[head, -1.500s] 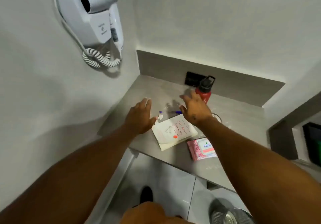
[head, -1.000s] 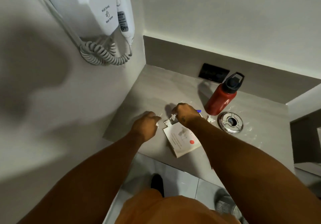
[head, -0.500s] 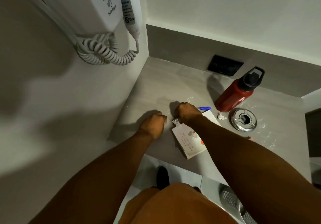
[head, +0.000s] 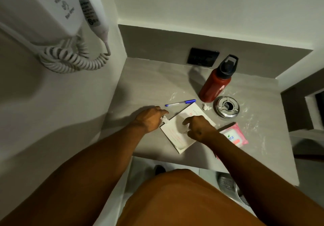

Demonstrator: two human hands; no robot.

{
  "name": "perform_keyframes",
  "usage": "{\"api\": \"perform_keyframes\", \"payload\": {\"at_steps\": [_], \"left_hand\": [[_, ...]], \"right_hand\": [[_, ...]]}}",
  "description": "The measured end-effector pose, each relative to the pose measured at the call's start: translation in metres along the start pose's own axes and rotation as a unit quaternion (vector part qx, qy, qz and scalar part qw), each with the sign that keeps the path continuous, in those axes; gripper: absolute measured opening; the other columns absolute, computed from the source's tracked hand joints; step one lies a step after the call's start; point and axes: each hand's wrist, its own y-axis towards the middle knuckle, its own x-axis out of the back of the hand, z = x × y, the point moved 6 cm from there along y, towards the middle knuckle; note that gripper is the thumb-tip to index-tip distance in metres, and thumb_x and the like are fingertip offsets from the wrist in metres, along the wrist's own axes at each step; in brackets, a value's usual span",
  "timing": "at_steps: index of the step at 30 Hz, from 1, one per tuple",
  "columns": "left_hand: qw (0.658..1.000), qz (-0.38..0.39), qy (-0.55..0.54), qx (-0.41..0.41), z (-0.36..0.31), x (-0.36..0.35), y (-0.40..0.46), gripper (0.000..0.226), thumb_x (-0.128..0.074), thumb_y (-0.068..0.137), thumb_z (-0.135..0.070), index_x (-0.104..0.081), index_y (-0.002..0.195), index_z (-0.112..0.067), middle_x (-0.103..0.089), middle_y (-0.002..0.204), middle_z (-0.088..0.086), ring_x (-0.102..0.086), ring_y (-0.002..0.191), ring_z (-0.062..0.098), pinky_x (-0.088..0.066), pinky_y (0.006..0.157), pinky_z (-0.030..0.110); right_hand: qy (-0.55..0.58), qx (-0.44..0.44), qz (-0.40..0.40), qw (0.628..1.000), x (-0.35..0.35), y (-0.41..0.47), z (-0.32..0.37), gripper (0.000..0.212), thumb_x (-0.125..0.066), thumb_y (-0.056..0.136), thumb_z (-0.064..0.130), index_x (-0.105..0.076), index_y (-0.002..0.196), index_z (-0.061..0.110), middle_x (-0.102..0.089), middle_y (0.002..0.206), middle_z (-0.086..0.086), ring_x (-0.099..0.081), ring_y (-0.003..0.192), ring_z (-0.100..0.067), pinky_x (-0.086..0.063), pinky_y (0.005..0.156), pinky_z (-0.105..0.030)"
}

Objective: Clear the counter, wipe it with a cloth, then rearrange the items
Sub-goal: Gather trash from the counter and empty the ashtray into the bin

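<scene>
Head view: a grey stone-look counter [head: 149,85] fills a corner between white walls. The left hand [head: 149,119] rests curled at the left corner of a white rectangular book with red lettering [head: 175,134], its fingertips [head: 163,112] pinched on a small crumpled scrap of white paper [head: 164,119] that touches the book's edge. The right hand [head: 198,129] lies on top of the book, fingers bent down around a second white paper scrap [head: 185,129]; whether it actually grips that scrap cannot be told. The two hands are apart, the book's left half between them.

Just beyond the book lies a blue-capped clear plastic pen [head: 180,102], not touched by either hand. A third crumpled white paper bit [head: 206,107] sits near the book's far right corner, between the pen's cap and a round shiny metal ashtray [head: 226,107]. Behind the ashtray stands an upright red metal bottle with a black lid [head: 214,87], in front of a black wall socket plate [head: 203,59]. A pink wet-wipes packet [head: 234,136] lies just right of the right forearm. White powdery smears [head: 252,118] speckle the counter near the ashtray. On the left wall hangs a white wall-mounted hair dryer with a coiled cord [head: 70,57].
</scene>
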Motion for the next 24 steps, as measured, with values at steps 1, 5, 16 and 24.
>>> {"api": "perform_keyframes", "payload": {"at_steps": [1,5,16,24], "left_hand": [[1.0,0.009,0.009,-0.004,-0.001,-0.001,0.002,0.043,-0.056,0.095,-0.022,-0.054,0.137,-0.029,-0.058,0.136,0.003,-0.058,0.12,0.023,-0.045,0.102,0.031],[0.998,0.036,0.041,-0.015,-0.006,-0.006,0.005,0.035,-0.055,0.095,-0.022,-0.062,0.129,-0.029,-0.061,0.125,0.003,-0.061,0.109,0.024,-0.051,0.095,0.033],[0.997,0.045,0.068,-0.01,-0.011,-0.012,0.019,0.023,-0.053,0.097,-0.03,-0.071,0.1,-0.016,-0.064,0.105,0.006,-0.063,0.088,0.021,-0.053,0.081,0.03],[0.999,-0.008,0.039,0.029,-0.022,0.001,0.038,0.019,-0.06,0.091,-0.029,-0.07,0.1,-0.016,-0.071,0.1,0.006,-0.066,0.085,0.023,-0.053,0.076,0.029]], "right_hand": [[0.005,-0.001,-0.004,1.0,-0.004,0.001,0.001,0.045,-0.067,0.083,0.009,-0.064,0.124,0.027,-0.059,0.131,-0.003,-0.056,0.118,-0.022,-0.045,0.102,-0.032],[0.005,0.002,-0.006,1.0,-0.016,0.011,0.006,0.04,-0.062,0.089,0.01,-0.064,0.126,0.023,-0.055,0.136,-0.004,-0.053,0.121,-0.024,-0.044,0.102,-0.031],[0.071,-0.052,-0.041,0.995,-0.026,0.015,-0.012,0.029,-0.064,0.091,0.024,-0.069,0.116,0.009,-0.066,0.115,-0.01,-0.061,0.097,-0.022,-0.05,0.086,-0.031],[0.176,-0.105,-0.062,0.977,-0.022,0.016,-0.04,0.031,-0.08,0.076,0.025,-0.071,0.103,0.013,-0.069,0.105,-0.004,-0.064,0.084,-0.016,-0.055,0.074,-0.029]]}}
